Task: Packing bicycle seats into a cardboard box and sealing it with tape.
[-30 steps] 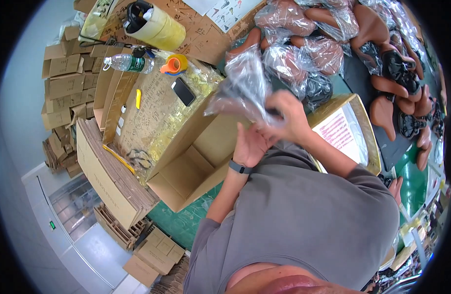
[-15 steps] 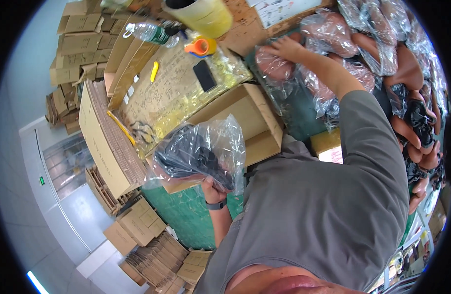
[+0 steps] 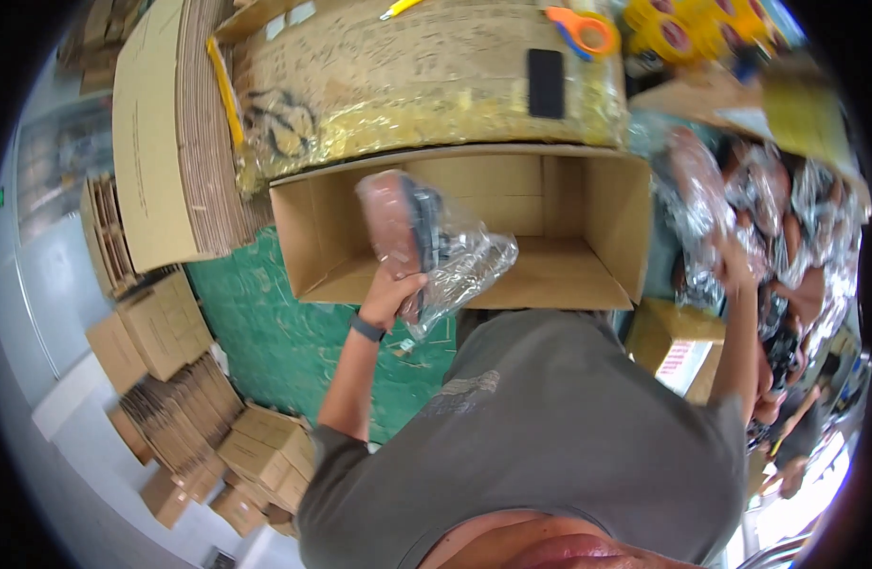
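Background: a scuffed green surface (image 3: 256,303), left of and below the left fingers; beyond them, a tan cardboard panel (image 3: 398,71) edged in shiny yellow tape.

Item, held: brown saddle-shaped piece with black underside, in clear plastic (image 3: 390,223), tilted over the left part of an open, rectangular brown carton (image 3: 614,228).

Left hand (image 3: 390,292): thumb and fingers closed around the piece's lower end. Right hand (image 3: 734,266): at a heap of brown pieces in clear bags (image 3: 697,180); blurred, so whether the fingers pinch anything cannot be told.

Step, as judged: loading the carton, one piece carried while another is reached for. The next move seems to call for lowering the held piece past the near wall; loose plastic trailing right of the left fingers could snag there.

Also: flat black phone (image 3: 546,83) and orange-and-blue ring-shaped tool (image 3: 592,36), beyond and right of the left fingers; stacked flat brown cartons (image 3: 151,133), beyond and left.
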Demonstrator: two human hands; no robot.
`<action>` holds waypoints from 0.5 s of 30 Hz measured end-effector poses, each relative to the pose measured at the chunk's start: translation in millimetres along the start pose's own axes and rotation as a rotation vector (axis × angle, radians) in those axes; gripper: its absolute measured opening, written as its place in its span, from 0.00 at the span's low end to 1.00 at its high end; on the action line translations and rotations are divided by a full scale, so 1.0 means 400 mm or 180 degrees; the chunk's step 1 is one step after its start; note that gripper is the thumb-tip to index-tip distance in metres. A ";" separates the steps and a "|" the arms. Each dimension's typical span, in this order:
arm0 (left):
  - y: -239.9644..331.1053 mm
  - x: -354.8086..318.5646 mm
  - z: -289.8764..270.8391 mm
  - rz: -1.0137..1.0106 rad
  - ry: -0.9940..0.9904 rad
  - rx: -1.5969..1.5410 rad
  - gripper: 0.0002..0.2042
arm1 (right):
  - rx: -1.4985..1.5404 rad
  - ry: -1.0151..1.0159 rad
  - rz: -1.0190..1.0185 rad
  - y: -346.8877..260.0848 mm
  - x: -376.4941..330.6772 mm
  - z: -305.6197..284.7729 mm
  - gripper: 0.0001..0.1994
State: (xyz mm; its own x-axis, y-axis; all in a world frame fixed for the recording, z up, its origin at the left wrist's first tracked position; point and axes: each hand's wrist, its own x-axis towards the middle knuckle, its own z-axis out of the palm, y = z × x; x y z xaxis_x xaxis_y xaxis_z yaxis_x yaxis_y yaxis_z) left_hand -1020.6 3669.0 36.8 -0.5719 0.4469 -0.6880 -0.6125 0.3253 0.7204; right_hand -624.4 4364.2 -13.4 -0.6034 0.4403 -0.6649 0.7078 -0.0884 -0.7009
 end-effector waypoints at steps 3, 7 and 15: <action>-0.085 0.219 -0.152 0.0006 -0.0379 0.0599 0.38 | -0.0788 -0.1200 -0.0202 -0.125 -0.170 0.220 0.36; -0.323 0.554 -0.371 -0.1756 0.0199 0.2023 0.52 | -0.0951 -0.0992 -0.0585 -0.399 -0.007 0.830 0.41; -0.734 0.889 -0.668 -0.0600 0.1670 0.2281 0.53 | -0.3665 -0.1325 -0.1043 -0.196 0.614 1.711 0.15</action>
State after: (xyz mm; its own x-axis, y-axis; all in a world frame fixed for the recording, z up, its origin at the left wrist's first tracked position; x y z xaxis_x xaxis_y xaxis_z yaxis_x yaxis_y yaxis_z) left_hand -1189.8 3509.8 -443.0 -0.7791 -0.0463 -0.6252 -0.3351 0.8736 0.3530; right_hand -1079.4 3867.8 -298.3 -0.7317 -0.0376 -0.6806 0.2863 0.8891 -0.3570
